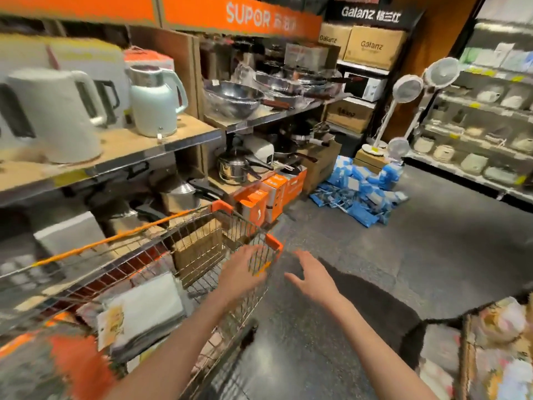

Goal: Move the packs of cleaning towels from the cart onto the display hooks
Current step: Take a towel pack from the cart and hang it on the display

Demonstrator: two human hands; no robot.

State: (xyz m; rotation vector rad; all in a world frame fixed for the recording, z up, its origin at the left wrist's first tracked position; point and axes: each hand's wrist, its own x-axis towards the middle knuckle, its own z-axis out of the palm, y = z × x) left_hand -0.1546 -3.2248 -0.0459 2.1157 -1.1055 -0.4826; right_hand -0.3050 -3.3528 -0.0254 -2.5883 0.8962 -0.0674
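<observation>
A wire shopping cart [202, 241] with orange corners stands at the lower left. Inside it lie flat packs of white cleaning towels [144, 310] with printed labels. My left hand [243, 272] reaches to the cart's near right corner, its fingers partly behind the wire mesh; whether it touches the wire is unclear. My right hand [313, 277] hovers over the floor just right of the cart, fingers spread and holding nothing. No display hooks are plainly visible; the frame is blurred.
Shelves at left carry kettles [57, 111], pots and woks [233, 98]. Orange boxes [271, 192] and a heap of blue packs [360, 186] lie on the floor ahead. Standing fans [409, 90] and a shelf of goods stand at right. A display of packs [496, 356] is at lower right.
</observation>
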